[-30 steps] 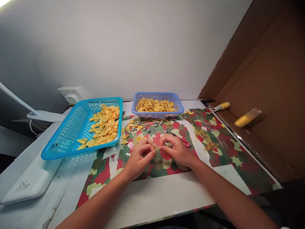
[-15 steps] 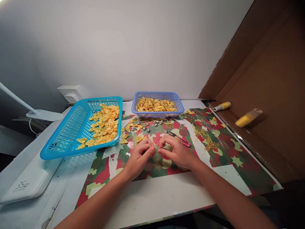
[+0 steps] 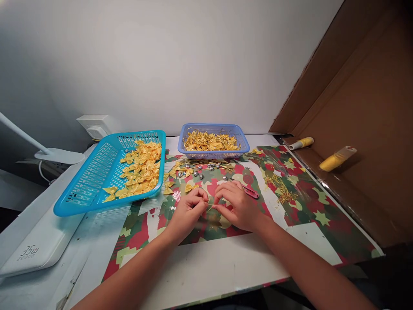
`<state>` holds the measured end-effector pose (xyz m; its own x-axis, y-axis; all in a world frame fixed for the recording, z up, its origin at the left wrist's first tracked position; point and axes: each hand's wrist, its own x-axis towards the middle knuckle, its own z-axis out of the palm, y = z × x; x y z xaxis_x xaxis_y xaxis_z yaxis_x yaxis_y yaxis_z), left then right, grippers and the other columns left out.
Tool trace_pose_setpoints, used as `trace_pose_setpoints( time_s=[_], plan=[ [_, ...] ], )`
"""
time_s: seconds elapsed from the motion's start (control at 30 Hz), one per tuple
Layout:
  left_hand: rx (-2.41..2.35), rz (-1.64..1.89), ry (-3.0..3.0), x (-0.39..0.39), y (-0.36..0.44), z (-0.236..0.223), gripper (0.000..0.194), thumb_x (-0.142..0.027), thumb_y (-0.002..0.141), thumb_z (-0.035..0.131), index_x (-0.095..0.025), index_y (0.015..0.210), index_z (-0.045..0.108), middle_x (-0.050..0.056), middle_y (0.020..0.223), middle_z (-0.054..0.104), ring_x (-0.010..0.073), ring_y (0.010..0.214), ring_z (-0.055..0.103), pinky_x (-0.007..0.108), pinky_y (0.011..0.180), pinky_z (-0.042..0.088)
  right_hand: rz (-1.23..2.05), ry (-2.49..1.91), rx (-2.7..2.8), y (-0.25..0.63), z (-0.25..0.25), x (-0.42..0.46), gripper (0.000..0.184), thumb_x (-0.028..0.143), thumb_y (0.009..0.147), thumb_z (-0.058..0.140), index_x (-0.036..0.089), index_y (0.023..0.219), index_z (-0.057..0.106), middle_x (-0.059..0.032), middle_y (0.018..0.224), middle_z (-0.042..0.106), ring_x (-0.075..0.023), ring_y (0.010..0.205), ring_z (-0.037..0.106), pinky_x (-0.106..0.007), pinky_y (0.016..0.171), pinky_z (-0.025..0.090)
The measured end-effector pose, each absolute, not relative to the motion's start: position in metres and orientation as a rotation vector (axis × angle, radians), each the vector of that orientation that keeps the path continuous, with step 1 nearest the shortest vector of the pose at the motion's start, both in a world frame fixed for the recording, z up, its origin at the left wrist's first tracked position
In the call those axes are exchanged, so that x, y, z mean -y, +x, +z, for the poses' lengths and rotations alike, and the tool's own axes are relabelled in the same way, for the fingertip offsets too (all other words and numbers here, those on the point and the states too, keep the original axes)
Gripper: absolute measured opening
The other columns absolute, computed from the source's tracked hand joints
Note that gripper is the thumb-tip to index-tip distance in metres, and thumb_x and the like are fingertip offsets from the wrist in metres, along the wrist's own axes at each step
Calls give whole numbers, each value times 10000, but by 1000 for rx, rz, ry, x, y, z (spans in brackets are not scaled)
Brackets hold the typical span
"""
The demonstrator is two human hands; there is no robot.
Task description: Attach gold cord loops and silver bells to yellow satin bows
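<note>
Between my two hands runs a thin gold cord, low over the patterned sheet. My left hand pinches one part of it between thumb and forefinger. The fingertips of my right hand are closed on another part, a short gap away. Just beyond my fingers lie a yellow ribbon bow and several small silver bells. Pink-handled snips rest beside my right hand, which hides their blades. Gold cords are spread behind the bells.
A turquoise basket of yellow bows stands at the left, over a white power bank. At the back is a blue-purple basket of corded bows. Cord scraps lie right. Cardboard walls the right side.
Both hands stay close together over the sheet with the cord between them. My right hand has turned and spread forward, now covering the snips' blades. The fingertips have shifted slightly along the cord.
</note>
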<state>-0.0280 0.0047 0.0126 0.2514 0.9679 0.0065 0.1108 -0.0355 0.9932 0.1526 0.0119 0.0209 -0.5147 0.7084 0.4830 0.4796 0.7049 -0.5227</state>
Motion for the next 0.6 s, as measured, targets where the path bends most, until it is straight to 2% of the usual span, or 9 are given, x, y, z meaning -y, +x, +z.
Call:
trace_pose_setpoints(
  time_s=[0.13, 0.3, 0.47, 0.6],
  plan=[
    [-1075, 1039, 1310, -4, -27, 14, 321, -211, 696, 524, -188, 377, 500, 61, 860, 524, 206, 863, 499, 297, 727, 400, 378, -863, 2135, 148, 14, -10, 108, 176, 840, 611, 205, 761, 543, -10, 814, 643, -176, 838, 571, -351, 804, 328],
    [-1018, 1159, 1344, -3, -29, 10, 366, -243, 739, 567, -188, 382, 515, 73, 1009, 534, 217, 935, 477, 304, 766, 399, 635, -869, 2067, 141, 9, -6, 134, 139, 806, 643, 214, 748, 548, 20, 766, 632, -156, 797, 563, -345, 828, 359],
    [-998, 1130, 1297, -3, -29, 10, 380, -277, 770, 575, -193, 403, 517, 40, 768, 514, 176, 751, 471, 282, 677, 372, 728, -885, 2018, 138, 11, -3, 156, 140, 790, 661, 209, 722, 539, 16, 754, 629, -154, 757, 557, -340, 779, 375],
    [-1020, 1106, 1132, -3, -27, 11, 351, -309, 742, 605, -184, 426, 513, 24, 721, 498, 159, 697, 437, 266, 629, 340, 713, -881, 1936, 137, 13, -3, 135, 154, 804, 640, 208, 725, 544, -9, 772, 640, -165, 765, 577, -346, 768, 418]
  ],
)
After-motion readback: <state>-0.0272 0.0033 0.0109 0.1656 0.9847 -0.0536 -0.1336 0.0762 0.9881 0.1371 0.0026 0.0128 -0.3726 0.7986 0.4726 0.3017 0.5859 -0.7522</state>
